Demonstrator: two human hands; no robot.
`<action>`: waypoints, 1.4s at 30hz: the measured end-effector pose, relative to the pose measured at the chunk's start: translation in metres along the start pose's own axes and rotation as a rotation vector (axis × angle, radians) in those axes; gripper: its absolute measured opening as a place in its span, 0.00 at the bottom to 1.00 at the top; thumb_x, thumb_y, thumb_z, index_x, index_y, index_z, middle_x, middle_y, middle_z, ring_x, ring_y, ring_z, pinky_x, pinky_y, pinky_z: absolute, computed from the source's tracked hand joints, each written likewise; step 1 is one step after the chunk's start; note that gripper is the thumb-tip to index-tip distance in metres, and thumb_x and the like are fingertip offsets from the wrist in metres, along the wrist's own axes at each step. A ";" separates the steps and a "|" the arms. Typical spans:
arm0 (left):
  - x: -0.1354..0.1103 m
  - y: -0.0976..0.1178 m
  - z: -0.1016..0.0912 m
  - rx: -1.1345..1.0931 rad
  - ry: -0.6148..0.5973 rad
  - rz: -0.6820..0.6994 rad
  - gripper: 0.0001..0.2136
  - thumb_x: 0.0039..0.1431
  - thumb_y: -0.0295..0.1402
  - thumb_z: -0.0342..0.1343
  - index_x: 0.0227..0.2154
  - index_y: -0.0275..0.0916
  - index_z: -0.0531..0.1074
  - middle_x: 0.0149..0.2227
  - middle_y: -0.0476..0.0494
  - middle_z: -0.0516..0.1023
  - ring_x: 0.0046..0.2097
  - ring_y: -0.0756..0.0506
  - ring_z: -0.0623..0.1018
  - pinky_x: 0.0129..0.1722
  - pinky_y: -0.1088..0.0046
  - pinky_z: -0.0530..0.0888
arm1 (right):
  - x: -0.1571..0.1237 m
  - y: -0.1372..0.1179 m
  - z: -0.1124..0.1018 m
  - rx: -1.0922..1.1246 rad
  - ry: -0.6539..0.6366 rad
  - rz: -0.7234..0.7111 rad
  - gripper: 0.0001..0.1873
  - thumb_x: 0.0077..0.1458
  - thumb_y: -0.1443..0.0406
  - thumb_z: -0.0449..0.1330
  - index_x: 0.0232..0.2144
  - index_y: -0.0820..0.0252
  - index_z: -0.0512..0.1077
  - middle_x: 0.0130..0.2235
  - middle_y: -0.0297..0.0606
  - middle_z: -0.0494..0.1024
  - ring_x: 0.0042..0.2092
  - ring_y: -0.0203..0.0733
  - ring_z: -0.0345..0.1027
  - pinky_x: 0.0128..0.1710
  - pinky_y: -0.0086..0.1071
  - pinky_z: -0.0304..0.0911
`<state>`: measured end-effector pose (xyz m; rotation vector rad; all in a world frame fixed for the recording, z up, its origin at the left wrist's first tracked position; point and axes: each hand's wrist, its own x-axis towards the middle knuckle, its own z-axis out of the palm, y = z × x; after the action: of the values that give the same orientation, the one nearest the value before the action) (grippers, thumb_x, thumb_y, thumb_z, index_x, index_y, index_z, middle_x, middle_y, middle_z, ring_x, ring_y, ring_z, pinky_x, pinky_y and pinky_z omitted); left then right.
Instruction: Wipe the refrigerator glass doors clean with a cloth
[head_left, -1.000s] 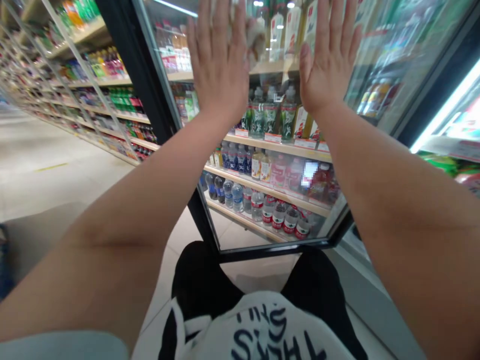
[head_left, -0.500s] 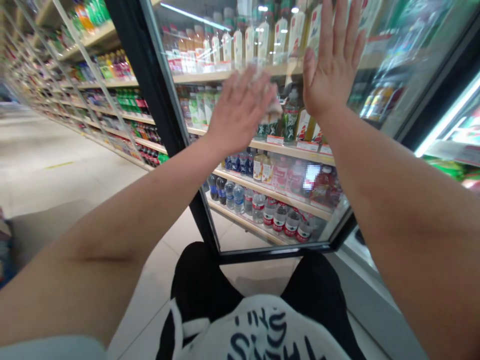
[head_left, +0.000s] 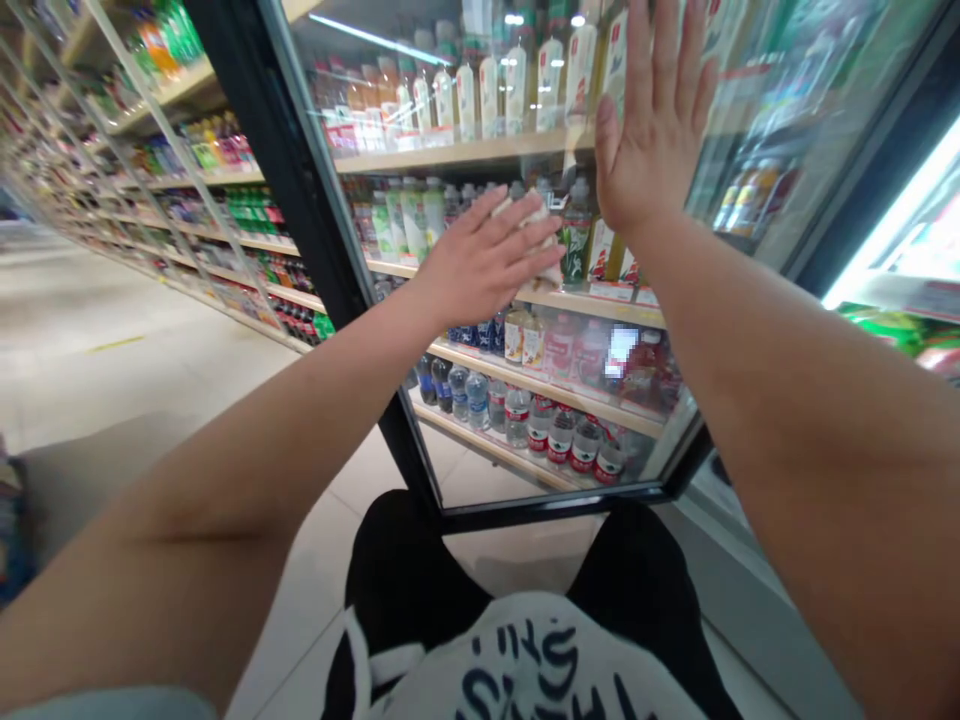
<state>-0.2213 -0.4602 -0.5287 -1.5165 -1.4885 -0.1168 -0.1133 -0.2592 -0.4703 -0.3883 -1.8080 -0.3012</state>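
My left hand (head_left: 487,255) lies with its fingers fairly straight over a pale crumpled cloth (head_left: 553,272), pressing it to the glass of a cooler door (head_left: 551,508). Parts of the cloth show between and beyond the fingers; the rest is hidden under the hand. Higher up and to the right, my right hand (head_left: 652,150) is flat against the same glass, fingers stretched upward and thumb apart, with nothing in it. Through the pane, shelves of bottled drinks show behind both hands.
The black door frame (head_left: 296,170) slants along the left of the pane. Beyond it, long store shelves (head_left: 262,240) of drinks line the pale tiled floor (head_left: 82,330). A lit cooler opening (head_left: 892,230) is at the right. My knees are close below the door.
My left hand has moved down a little with the cloth, and its fingers now point more to the right. The right hand stays flat on the glass; the view has shifted slightly.
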 end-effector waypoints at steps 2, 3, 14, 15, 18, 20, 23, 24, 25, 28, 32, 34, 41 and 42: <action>0.008 -0.017 -0.009 -0.001 0.009 0.034 0.25 0.73 0.38 0.46 0.70 0.53 0.62 0.73 0.57 0.59 0.76 0.39 0.53 0.75 0.42 0.46 | 0.001 0.000 0.002 0.002 -0.010 0.012 0.38 0.69 0.54 0.36 0.77 0.57 0.46 0.78 0.35 0.46 0.78 0.48 0.35 0.76 0.47 0.33; 0.015 -0.027 -0.015 0.022 0.073 -0.019 0.26 0.72 0.38 0.47 0.71 0.53 0.61 0.74 0.57 0.56 0.76 0.37 0.51 0.75 0.42 0.44 | 0.002 0.000 0.003 -0.005 -0.013 0.017 0.38 0.68 0.54 0.36 0.77 0.58 0.46 0.78 0.35 0.46 0.78 0.49 0.35 0.76 0.49 0.33; 0.003 -0.005 0.007 -0.022 0.020 0.041 0.27 0.71 0.35 0.52 0.71 0.56 0.61 0.72 0.52 0.62 0.76 0.35 0.51 0.74 0.37 0.46 | -0.001 0.000 -0.001 -0.031 -0.016 0.001 0.37 0.70 0.54 0.34 0.77 0.58 0.46 0.78 0.36 0.45 0.78 0.49 0.35 0.76 0.48 0.34; 0.003 -0.014 0.008 -0.007 0.044 0.028 0.29 0.71 0.36 0.53 0.72 0.56 0.59 0.73 0.53 0.60 0.76 0.35 0.50 0.74 0.38 0.44 | 0.000 -0.001 -0.003 -0.015 -0.008 -0.004 0.36 0.71 0.54 0.35 0.77 0.56 0.47 0.78 0.36 0.46 0.78 0.48 0.35 0.76 0.46 0.33; 0.006 -0.054 0.001 0.173 0.279 -0.097 0.28 0.73 0.38 0.50 0.74 0.51 0.56 0.76 0.50 0.51 0.76 0.36 0.47 0.75 0.43 0.39 | 0.001 -0.003 -0.005 -0.030 -0.076 0.042 0.37 0.71 0.55 0.37 0.77 0.57 0.43 0.78 0.35 0.42 0.78 0.48 0.33 0.76 0.48 0.30; 0.008 -0.074 -0.007 0.329 0.428 -0.168 0.27 0.75 0.37 0.46 0.74 0.48 0.56 0.76 0.50 0.51 0.77 0.44 0.40 0.76 0.56 0.34 | 0.002 -0.003 -0.002 -0.058 -0.089 0.050 0.38 0.70 0.56 0.36 0.77 0.60 0.40 0.78 0.36 0.41 0.78 0.49 0.33 0.77 0.50 0.31; 0.007 -0.080 -0.014 0.514 0.473 -0.226 0.25 0.75 0.35 0.45 0.72 0.48 0.57 0.75 0.57 0.53 0.73 0.59 0.24 0.74 0.76 0.29 | 0.000 0.001 0.007 -0.053 0.030 0.013 0.37 0.70 0.54 0.28 0.77 0.52 0.43 0.78 0.32 0.44 0.77 0.28 0.17 0.77 0.42 0.30; 0.007 -0.077 -0.014 0.537 0.470 -0.247 0.25 0.75 0.35 0.46 0.71 0.48 0.58 0.74 0.60 0.54 0.72 0.62 0.20 0.73 0.79 0.27 | -0.001 0.003 0.010 -0.045 0.065 0.003 0.37 0.69 0.53 0.27 0.76 0.49 0.44 0.78 0.30 0.44 0.73 0.17 0.07 0.77 0.39 0.30; 0.007 -0.072 -0.013 0.535 0.463 -0.269 0.24 0.75 0.36 0.46 0.71 0.48 0.58 0.74 0.61 0.54 0.71 0.63 0.19 0.73 0.80 0.27 | -0.001 0.004 0.012 -0.040 0.084 -0.003 0.37 0.69 0.52 0.27 0.76 0.48 0.45 0.78 0.29 0.45 0.67 0.08 -0.01 0.77 0.37 0.29; 0.011 -0.054 -0.008 0.385 0.444 -0.309 0.24 0.75 0.36 0.45 0.71 0.47 0.59 0.75 0.58 0.51 0.75 0.55 0.30 0.77 0.65 0.34 | 0.000 0.004 0.013 -0.033 0.085 -0.002 0.39 0.68 0.51 0.26 0.76 0.48 0.45 0.78 0.29 0.44 0.66 0.06 -0.02 0.77 0.36 0.28; 0.018 -0.019 -0.002 0.050 0.232 -0.272 0.28 0.70 0.34 0.48 0.72 0.45 0.61 0.76 0.51 0.51 0.77 0.35 0.44 0.75 0.41 0.39 | 0.004 -0.001 0.004 -0.068 -0.082 0.053 0.40 0.68 0.54 0.34 0.78 0.57 0.40 0.78 0.33 0.41 0.79 0.44 0.29 0.77 0.48 0.30; 0.021 0.001 0.001 -0.041 0.128 -0.218 0.30 0.67 0.34 0.49 0.71 0.50 0.62 0.75 0.54 0.54 0.77 0.34 0.46 0.76 0.42 0.41 | 0.005 -0.002 0.000 -0.078 -0.102 0.032 0.39 0.69 0.56 0.39 0.77 0.63 0.40 0.78 0.39 0.41 0.78 0.52 0.33 0.77 0.51 0.33; 0.040 -0.005 0.003 -0.071 0.093 -0.050 0.33 0.62 0.37 0.57 0.70 0.63 0.62 0.72 0.64 0.58 0.77 0.37 0.48 0.76 0.43 0.39 | 0.002 0.002 0.003 -0.003 0.004 -0.020 0.36 0.71 0.58 0.40 0.77 0.63 0.45 0.77 0.41 0.46 0.78 0.54 0.36 0.76 0.52 0.35; 0.046 -0.022 0.000 -0.015 0.113 -0.059 0.31 0.64 0.37 0.55 0.70 0.61 0.61 0.74 0.64 0.55 0.77 0.37 0.48 0.76 0.43 0.38 | 0.003 0.002 0.004 -0.010 -0.011 -0.008 0.37 0.70 0.57 0.40 0.77 0.63 0.45 0.78 0.40 0.45 0.78 0.54 0.35 0.76 0.53 0.35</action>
<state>-0.2278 -0.4323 -0.4861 -1.4549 -1.4453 -0.2450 -0.1167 -0.2556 -0.4683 -0.3904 -1.8199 -0.3146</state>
